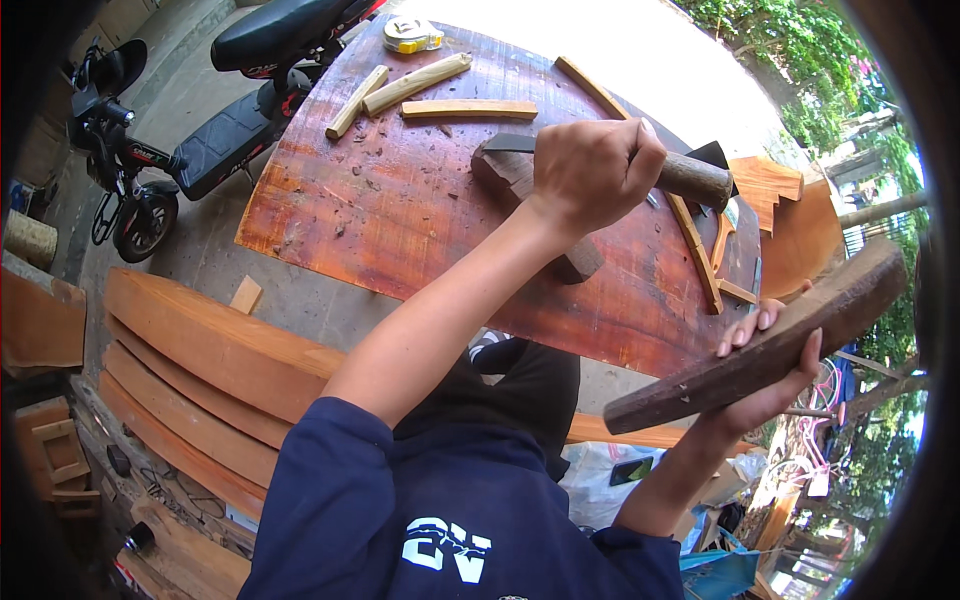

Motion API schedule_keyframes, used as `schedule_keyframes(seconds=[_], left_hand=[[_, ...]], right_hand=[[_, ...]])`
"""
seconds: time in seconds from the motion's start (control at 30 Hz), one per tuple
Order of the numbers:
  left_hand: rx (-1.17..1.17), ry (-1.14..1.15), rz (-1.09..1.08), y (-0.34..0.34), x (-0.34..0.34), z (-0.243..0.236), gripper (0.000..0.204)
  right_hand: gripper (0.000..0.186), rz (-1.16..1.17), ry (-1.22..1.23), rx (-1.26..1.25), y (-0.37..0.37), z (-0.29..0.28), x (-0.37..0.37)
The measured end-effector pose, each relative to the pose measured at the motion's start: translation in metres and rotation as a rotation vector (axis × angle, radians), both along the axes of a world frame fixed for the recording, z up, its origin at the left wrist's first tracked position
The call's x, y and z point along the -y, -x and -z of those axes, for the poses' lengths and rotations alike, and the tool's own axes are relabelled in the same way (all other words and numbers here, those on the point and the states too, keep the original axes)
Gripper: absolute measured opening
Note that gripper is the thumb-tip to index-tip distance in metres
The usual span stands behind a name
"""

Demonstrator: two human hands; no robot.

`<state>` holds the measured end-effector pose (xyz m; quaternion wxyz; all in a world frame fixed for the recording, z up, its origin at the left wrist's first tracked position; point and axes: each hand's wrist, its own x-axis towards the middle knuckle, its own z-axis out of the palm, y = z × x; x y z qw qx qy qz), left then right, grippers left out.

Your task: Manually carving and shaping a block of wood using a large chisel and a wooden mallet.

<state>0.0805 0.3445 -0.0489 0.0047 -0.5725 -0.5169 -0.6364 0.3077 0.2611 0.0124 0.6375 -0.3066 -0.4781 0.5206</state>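
My left hand (598, 175) is closed round a tool with a thick wooden handle (698, 182), held over the tabletop (330, 240); a dark metal strip (508, 143) shows left of the fist, though its join to the handle is hidden. Beneath that hand and forearm a dark, rough wooden block (575, 262) lies on the table. My right hand (770, 370) grips a long, tapered piece of dark wood (750, 345) beyond the table's right front edge, fingertips along its sides. Pale sticks (468, 108), a long narrow batten (690, 240) and a yellow tape measure (412, 36) lie about.
A black electric scooter (225, 135) stands left of the table. Several curved boards (200, 330) are stacked at the near left. Cut boards (790, 225) jut out at the right. Bags and offcuts (600, 465) lie by my right arm, with greenery beyond.
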Motion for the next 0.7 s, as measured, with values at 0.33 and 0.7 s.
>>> schedule_keyframes(seconds=[0.33,0.7], left_hand=[[-0.002,-0.028,-0.042,0.01,-0.004,0.002,0.046],[-0.015,-0.024,-0.121,0.02,-0.009,0.006,0.047]], right_hand=[[0.052,-0.091,0.127,0.066,-0.004,-0.009,-0.005],[0.056,-0.087,0.316,0.447,0.013,0.002,0.01]])
